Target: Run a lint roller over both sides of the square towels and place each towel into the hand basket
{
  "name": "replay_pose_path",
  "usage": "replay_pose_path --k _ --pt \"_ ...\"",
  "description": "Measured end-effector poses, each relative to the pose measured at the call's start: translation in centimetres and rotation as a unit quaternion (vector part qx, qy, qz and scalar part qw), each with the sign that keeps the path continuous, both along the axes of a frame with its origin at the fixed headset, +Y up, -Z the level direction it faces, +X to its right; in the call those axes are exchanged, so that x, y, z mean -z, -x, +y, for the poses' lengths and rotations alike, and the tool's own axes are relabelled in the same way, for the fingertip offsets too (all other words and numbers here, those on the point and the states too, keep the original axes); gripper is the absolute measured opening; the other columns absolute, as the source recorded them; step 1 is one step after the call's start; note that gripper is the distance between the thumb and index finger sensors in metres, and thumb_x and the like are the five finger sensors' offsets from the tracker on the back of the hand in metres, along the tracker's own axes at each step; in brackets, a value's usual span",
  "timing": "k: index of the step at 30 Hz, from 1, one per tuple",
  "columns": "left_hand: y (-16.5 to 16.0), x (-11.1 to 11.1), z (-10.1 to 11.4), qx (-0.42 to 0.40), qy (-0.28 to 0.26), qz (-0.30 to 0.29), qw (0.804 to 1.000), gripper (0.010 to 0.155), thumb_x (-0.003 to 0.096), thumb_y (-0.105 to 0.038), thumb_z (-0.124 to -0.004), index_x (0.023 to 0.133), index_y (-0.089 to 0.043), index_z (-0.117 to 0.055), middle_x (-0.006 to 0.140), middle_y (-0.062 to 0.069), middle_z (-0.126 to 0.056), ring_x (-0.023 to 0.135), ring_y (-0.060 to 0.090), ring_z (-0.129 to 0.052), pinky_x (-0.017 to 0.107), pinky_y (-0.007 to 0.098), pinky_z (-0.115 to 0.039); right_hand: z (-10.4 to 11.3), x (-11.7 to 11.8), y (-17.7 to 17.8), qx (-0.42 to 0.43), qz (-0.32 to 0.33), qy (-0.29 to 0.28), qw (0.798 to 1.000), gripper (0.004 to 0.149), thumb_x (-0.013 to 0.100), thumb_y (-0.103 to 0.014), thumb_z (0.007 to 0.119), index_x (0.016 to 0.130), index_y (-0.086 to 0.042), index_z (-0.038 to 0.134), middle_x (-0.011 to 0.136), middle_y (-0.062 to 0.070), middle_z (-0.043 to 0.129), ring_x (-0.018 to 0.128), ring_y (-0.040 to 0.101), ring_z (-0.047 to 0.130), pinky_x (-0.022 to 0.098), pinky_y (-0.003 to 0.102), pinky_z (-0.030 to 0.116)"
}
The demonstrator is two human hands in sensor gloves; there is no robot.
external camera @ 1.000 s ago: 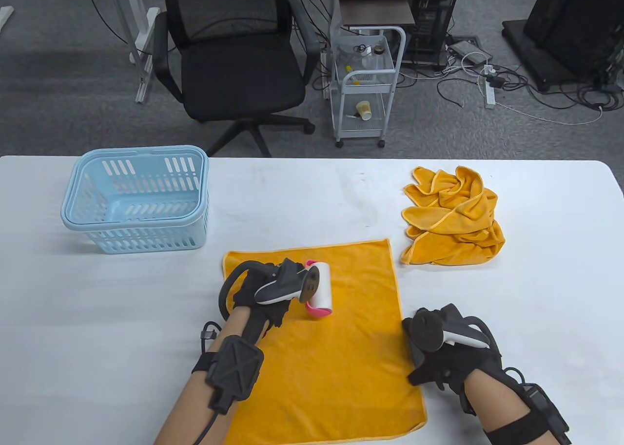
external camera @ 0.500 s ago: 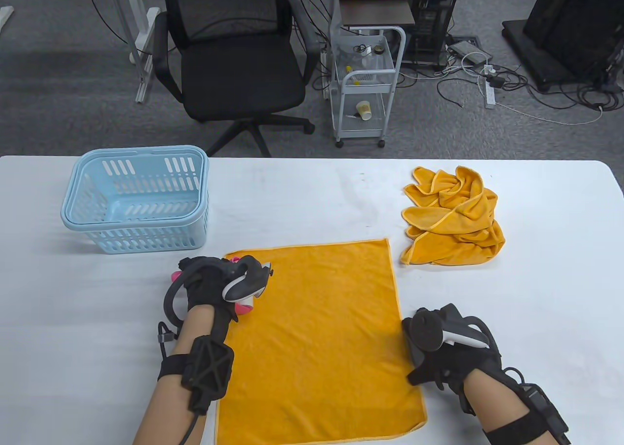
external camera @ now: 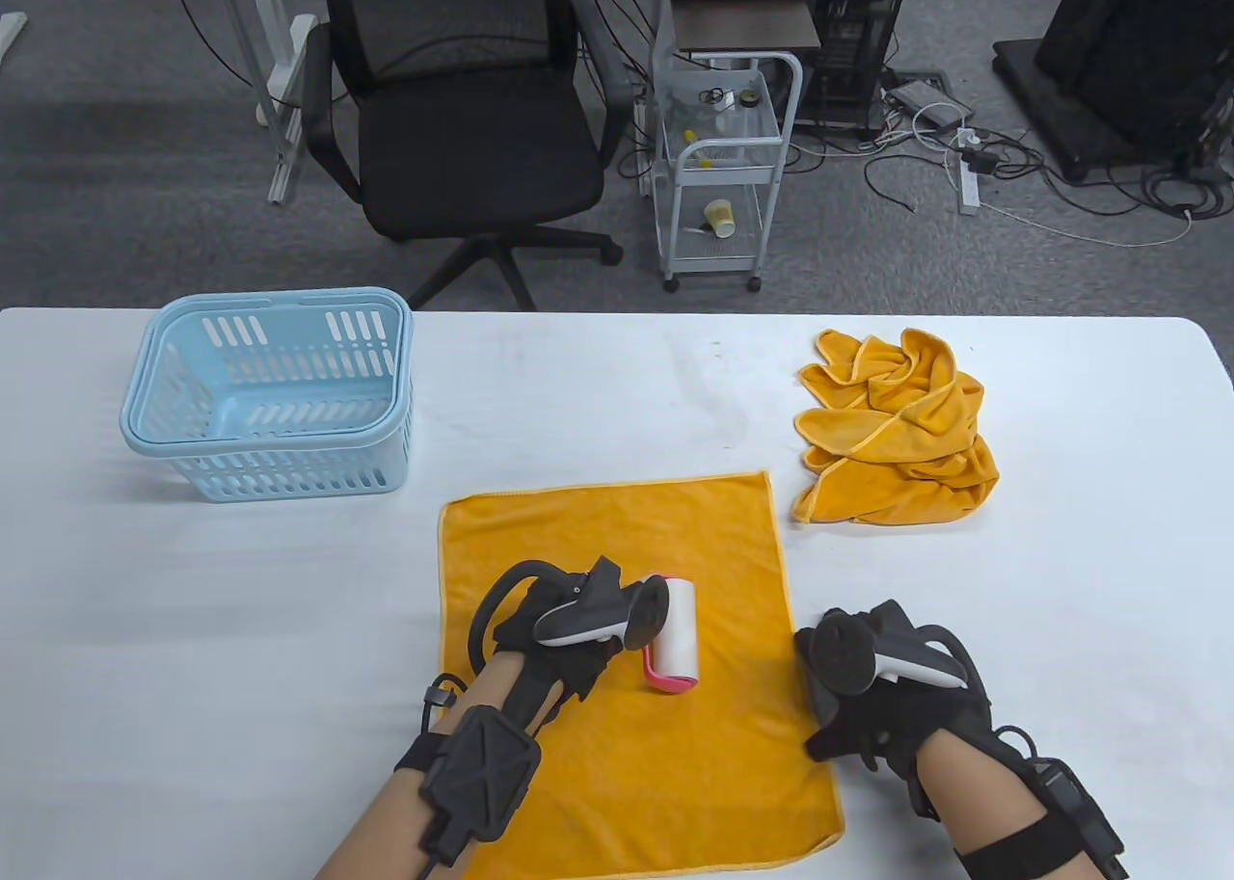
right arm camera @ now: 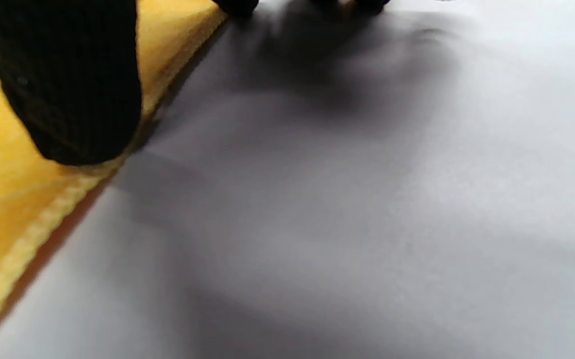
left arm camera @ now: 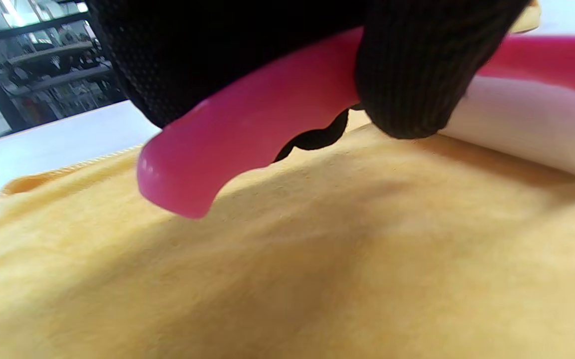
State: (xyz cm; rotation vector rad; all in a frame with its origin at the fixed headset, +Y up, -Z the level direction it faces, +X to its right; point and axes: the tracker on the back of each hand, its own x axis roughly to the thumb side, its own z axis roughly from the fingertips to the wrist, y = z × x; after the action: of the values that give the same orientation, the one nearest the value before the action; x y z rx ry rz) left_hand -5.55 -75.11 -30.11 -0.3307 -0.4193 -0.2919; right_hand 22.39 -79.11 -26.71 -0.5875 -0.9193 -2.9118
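A white counter (external camera: 617, 388) fills the lower part of the table view, and grey carpet lies beyond its far edge. On that floor stand a black mesh office chair (external camera: 453, 119), a small white wheeled cart (external camera: 723, 167) with a paper cup on its lower shelf, and a tangle of cables (external camera: 964, 157) with a power strip.

At the counter's left rear sits the light blue hand basket (external camera: 270, 393), with nothing in it. At the right rear lies a crumpled heap of orange towels (external camera: 897, 427). One orange towel (external camera: 675, 774) is spread flat at the near middle of the counter.

The left hand (external camera: 559, 629) is over that flat towel; its fingers (left arm camera: 407, 75) wrap the pink handle of the lint roller (external camera: 675, 634), and the white roll rests on the cloth, as the left wrist view shows up close. The right hand (external camera: 887, 697) lies on the counter at the towel's right edge, its fingers (right arm camera: 73, 89) down on the hem. Whether they are straight or curled cannot be told.

Half a second ago the left hand and roller were at the towel's far left corner; now they are nearer the middle and closer to the person. The right hand, basket and towel heap have not moved.
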Motion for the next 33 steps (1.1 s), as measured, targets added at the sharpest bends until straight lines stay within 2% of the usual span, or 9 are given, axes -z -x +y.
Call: replay_pose_path --k 2,7,10,13,15,18,25,28,33 --pt "1.5 0.1 0.3 0.034 0.002 0.016 0.999 0.058 0.0456 -0.044 -0.086 0.1 -0.038 -0.066 0.095 -0.007 -0.087 0.084 0.026 -0.098 0.065 0.053 -0.08 0.0 0.0 0.0 0.0 0.0 0.0 1.0 0.108 0.043 -0.059 0.092 0.115 -0.013 0.025 0.115 0.028 0.018 0.103 0.059 0.025 0.067 0.076 0.04" --pt "8.7 0.0 1.1 0.172 -0.016 0.078 0.982 0.057 0.0444 -0.043 -0.088 0.098 -0.041 -0.068 0.096 -0.009 -0.088 0.087 0.025 -0.098 0.067 0.055 -0.079 0.0 0.0 0.1 -0.002 0.0 -0.001 1.0 0.108 0.043 -0.059 0.092 0.115 -0.013 0.026 0.115 0.028 0.019 0.103 0.059 0.025 0.067 0.076 0.04" --pt "13.2 -0.3 1.6 0.201 -0.006 0.124 0.972 0.056 0.0446 -0.042 -0.089 0.098 -0.041 -0.069 0.097 -0.009 -0.087 0.089 0.026 -0.096 0.067 0.056 -0.078 0.0 0.0 0.1 -0.002 0.0 -0.002 1.0 0.108 0.043 -0.059 0.092 0.115 -0.013 0.026 0.115 0.028 0.019 0.103 0.059 0.026 0.067 0.076 0.041" --pt "14.9 -0.6 1.9 0.182 0.007 0.139 0.973 0.055 0.0455 -0.042 -0.088 0.097 -0.04 -0.07 0.098 -0.009 -0.085 0.089 0.027 -0.095 0.067 0.054 -0.077 0.0 0.0 0.1 -0.003 0.001 -0.002 1.0 0.108 0.043 -0.059 0.092 0.115 -0.013 0.026 0.115 0.029 0.019 0.103 0.059 0.026 0.066 0.076 0.041" --pt "14.3 -1.1 2.2 0.116 0.013 0.129 0.985 0.055 0.0459 -0.043 -0.088 0.098 -0.039 -0.069 0.098 -0.008 -0.084 0.088 0.028 -0.095 0.066 0.054 -0.078 0.0 0.0 0.1 -0.002 0.0 -0.001 1.0 0.108 0.043 -0.059 0.092 0.115 -0.013 0.026 0.115 0.028 0.019 0.103 0.059 0.025 0.067 0.076 0.041" --pt "10.6 -1.7 2.3 0.029 0.031 0.076 0.996 0.056 0.0459 -0.044 -0.087 0.098 -0.037 -0.068 0.098 -0.007 -0.084 0.087 0.028 -0.096 0.065 0.053 -0.079 0.0 0.0 0.1 0.0 -0.002 0.0 1.0 0.108 0.043 -0.059 0.092 0.115 -0.013 0.026 0.115 0.028 0.018 0.103 0.059 0.025 0.067 0.076 0.041" --pt "2.1 -2.8 0.3 -0.056 0.072 -0.044 0.995 0.058 0.0441 -0.047 -0.088 0.097 -0.034 -0.069 0.093 -0.005 -0.087 0.08 0.026 -0.098 0.061 0.051 -0.083 -0.1 0.0 0.0 0.005 -0.005 0.001 1.0 0.108 0.043 -0.059 0.092 0.115 -0.013 0.025 0.115 0.028 0.018 0.103 0.059 0.024 0.067 0.076 0.04" --pt "1.9 -3.0 -0.5 -0.021 0.067 -0.052 0.996 0.058 0.0438 -0.047 -0.088 0.097 -0.034 -0.071 0.092 -0.005 -0.088 0.079 0.026 -0.098 0.06 0.051 -0.083 -0.1 0.0 0.0 0.005 -0.005 0.001 1.0 0.108 0.043 -0.059 0.092 0.115 -0.013 0.025 0.115 0.028 0.018 0.103 0.058 0.024 0.067 0.076 0.04" --pt "6.0 -3.0 -0.2 0.043 0.031 -0.018 0.998 0.058 0.0435 -0.044 -0.089 0.097 -0.036 -0.07 0.092 -0.005 -0.09 0.081 0.027 -0.099 0.062 0.053 -0.083 0.0 0.0 0.0 0.004 -0.006 0.001 1.0 0.108 0.043 -0.059 0.092 0.115 -0.013 0.026 0.115 0.028 0.018 0.103 0.059 0.024 0.067 0.076 0.04"
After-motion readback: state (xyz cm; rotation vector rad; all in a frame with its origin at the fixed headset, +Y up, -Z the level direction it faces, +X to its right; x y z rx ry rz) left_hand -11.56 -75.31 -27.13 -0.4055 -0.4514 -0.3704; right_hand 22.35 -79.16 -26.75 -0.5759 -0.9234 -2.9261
